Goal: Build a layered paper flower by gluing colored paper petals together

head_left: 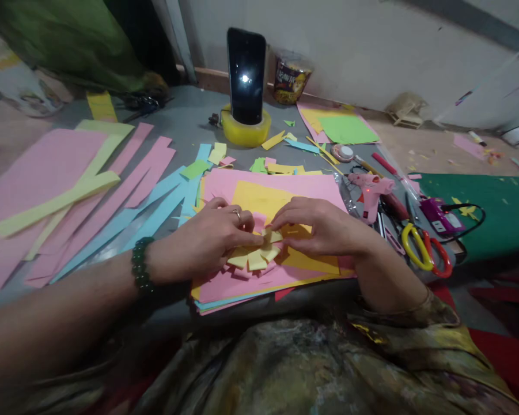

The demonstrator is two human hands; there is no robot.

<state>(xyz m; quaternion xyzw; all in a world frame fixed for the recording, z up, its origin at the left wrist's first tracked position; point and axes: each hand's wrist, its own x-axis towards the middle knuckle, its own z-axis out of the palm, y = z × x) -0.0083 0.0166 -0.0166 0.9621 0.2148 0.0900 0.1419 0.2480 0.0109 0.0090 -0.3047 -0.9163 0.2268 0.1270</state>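
A paper flower [256,259] with pale yellow and pink petals lies on a yellow sheet [259,196], on top of a stack of coloured paper [311,183]. My left hand [218,233], with a ring and a green bead bracelet [141,264], presses the flower from the left, its fingers bent together. From the right, my right hand [315,225] pinches a pale yellow petal [273,235] near the flower's top edge. The fingertips of both hands almost meet over the flower and partly hide its far side.
Pink, yellow and blue paper strips [151,199] spread at left. A phone [246,75] stands in a yellow tape roll [245,127] at the back, beside a snack cup [290,78]. At right lie a pink glue gun [371,190], scissors [417,248] and a purple power adapter [441,216].
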